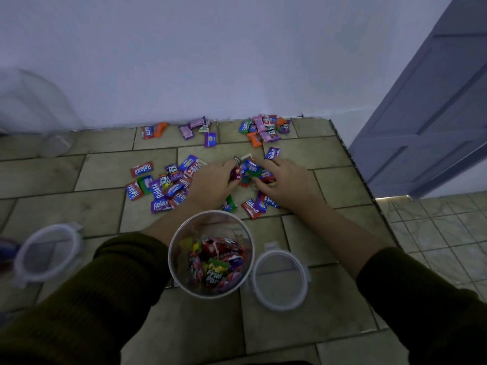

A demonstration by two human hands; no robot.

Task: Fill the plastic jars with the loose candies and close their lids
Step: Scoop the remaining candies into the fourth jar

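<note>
Matte tiled ledge (105, 169), crinkly candies (249, 169), left hand (213, 180) and right hand (286, 180) grips curled round them, round clear jar (174, 275)

The jar (210, 255) stands nearest me on the surface (329, 312), the left lid (47, 252) well apart, the right lid (280, 279) just beside it. Beyond lie scattered candies (160, 185), more against the wall (237, 61); my left grip (213, 180) and right grip (287, 180) clutch a heap (250, 171) between them.

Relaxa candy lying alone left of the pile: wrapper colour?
Relaxa candy: red, white lettering; head view.
</note>
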